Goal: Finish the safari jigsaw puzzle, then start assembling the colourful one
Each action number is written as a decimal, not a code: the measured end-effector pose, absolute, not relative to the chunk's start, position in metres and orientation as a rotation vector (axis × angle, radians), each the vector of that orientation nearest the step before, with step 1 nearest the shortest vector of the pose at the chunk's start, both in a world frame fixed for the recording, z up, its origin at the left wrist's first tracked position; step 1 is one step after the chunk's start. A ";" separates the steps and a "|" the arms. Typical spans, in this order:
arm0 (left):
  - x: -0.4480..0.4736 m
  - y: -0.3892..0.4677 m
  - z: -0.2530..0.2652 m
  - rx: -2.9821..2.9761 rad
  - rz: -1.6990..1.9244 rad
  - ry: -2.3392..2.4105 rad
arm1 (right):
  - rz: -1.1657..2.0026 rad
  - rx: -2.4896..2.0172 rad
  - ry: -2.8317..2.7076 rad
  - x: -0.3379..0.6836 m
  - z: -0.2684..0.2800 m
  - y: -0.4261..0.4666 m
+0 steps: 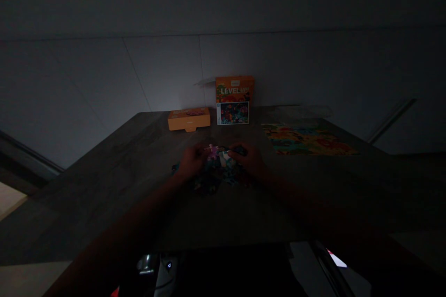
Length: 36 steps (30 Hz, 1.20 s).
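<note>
A pile of jigsaw puzzle pieces (209, 181) lies on the grey table in front of me, mostly dark and teal. At its left side, my left hand (191, 161) has its fingers curled in, with a pink puzzle piece (212, 151) at the fingertips. My right hand (250, 158) is on the opposite side, fingers bent and closed on a dark puzzle piece (239, 150). Between the hands, a pale white-and-teal piece (226, 158) shows near the right thumb. Dim light hides the exact finger contacts.
Behind the pile stands an orange "LEVEL UP!" puzzle box (234, 87), with a picture card (232, 113) leaning before it. An orange box (189, 120) lies to its left. A colourful assembled-looking sheet (306, 140) and clear plastic (303, 111) lie at right, near the wall.
</note>
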<state>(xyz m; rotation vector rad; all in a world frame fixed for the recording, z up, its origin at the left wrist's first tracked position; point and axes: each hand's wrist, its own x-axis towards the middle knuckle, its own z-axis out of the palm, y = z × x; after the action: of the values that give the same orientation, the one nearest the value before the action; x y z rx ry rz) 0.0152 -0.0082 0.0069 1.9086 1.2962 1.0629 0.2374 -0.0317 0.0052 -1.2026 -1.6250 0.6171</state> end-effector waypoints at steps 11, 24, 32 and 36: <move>0.029 -0.020 0.006 2.024 0.901 1.028 | 0.632 -1.152 -1.675 0.233 0.003 -0.033; 0.018 -0.018 0.003 1.917 0.984 1.055 | 0.615 -1.136 -1.747 0.235 0.007 -0.034; 0.014 -0.024 0.006 1.954 0.980 1.070 | 0.619 -1.136 -1.763 0.236 0.004 -0.030; 0.016 -0.024 0.008 1.992 0.938 1.026 | 0.572 -1.126 -1.762 0.236 0.007 -0.032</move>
<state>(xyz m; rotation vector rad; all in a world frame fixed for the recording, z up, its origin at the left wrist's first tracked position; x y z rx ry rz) 0.0158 -0.0239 0.0075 1.9918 1.0264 0.9384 0.2361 -0.0318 0.0067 -1.1263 -1.7619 0.5718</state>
